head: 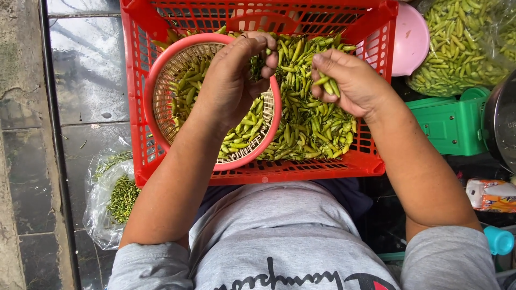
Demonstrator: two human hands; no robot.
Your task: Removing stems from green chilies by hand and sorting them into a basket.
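A red plastic crate (301, 171) rests on my lap, filled with small green chilies (309, 121). Inside it, at the left, sits a round pink woven basket (156, 80) holding more green chilies. My left hand (234, 78) hovers over the basket with its fingers pinched on a chili. My right hand (349, 80) is above the loose pile in the crate and grips a few green chilies between thumb and fingers.
A clear plastic bag of green stems (115, 196) lies on the dark tiled floor at left. At upper right are a pink bowl (411, 37) and a large bag of green chilies (462, 45). A green scale (451, 123) and a blue cap (499, 240) sit at right.
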